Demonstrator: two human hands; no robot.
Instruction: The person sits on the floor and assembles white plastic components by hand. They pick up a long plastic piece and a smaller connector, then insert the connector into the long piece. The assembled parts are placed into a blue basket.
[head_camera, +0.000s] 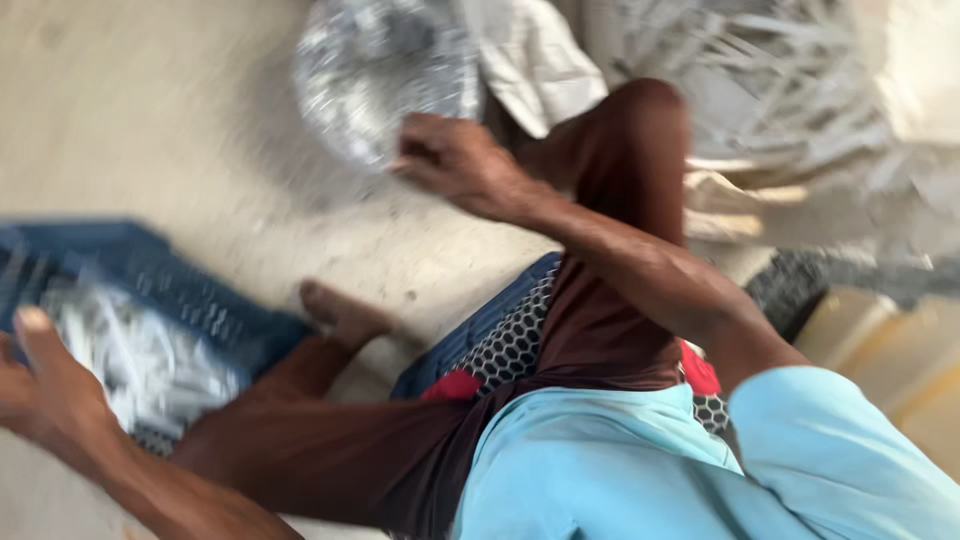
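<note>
Silvery small metal pieces are filling the round pan (385, 75) at upper centre, where the right hand (455, 160) is hovering, fingers loosely curled, while the left hand (45, 385), fingers spread, is resting on the blue crate (170, 285).

Round heap of small shiny silver pieces (385, 75), wrapped in clear plastic, lying on the concrete floor at top centre, blurred, individual pieces impossible to make out. Right hand (455, 160) touching its lower right edge, fingers curled downward. Blue plastic crate (150, 275) with mesh walls at far left, resting on the floor, filled with pale silvery pieces (140, 360). Left hand (45, 385) just beside the crate's near edge, thumb raised.
</note>
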